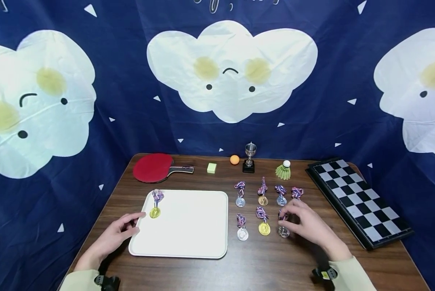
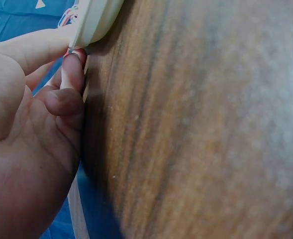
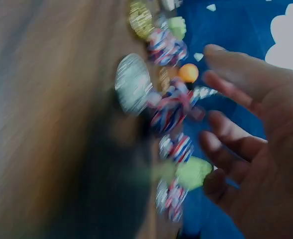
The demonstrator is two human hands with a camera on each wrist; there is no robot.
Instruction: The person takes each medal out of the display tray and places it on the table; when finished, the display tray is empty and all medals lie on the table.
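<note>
My left hand (image 1: pixel 117 232) touches the left edge of a white tray (image 1: pixel 188 226) with its fingertips. At the tray's upper left lies a gold medal (image 1: pixel 154 212) with a striped ribbon. My right hand (image 1: pixel 301 220) hovers over a silver medal (image 1: pixel 284 232), thumb and fingers spread. The right wrist view shows that hand's fingertips apart from the blurred striped ribbon (image 3: pixel 168 117). Left of it on the table lie another gold medal (image 1: pixel 264 228) and a silver medal (image 1: pixel 242 234). Behind are several more medals, one partly hidden by the hand.
A red table tennis bat (image 1: pixel 152 167), a pale green block (image 1: pixel 211 168), an orange ball (image 1: pixel 234 159), a small trophy cup (image 1: pixel 250 155) and a shuttlecock (image 1: pixel 284 170) line the table's back edge. A chessboard (image 1: pixel 359 200) lies at the right.
</note>
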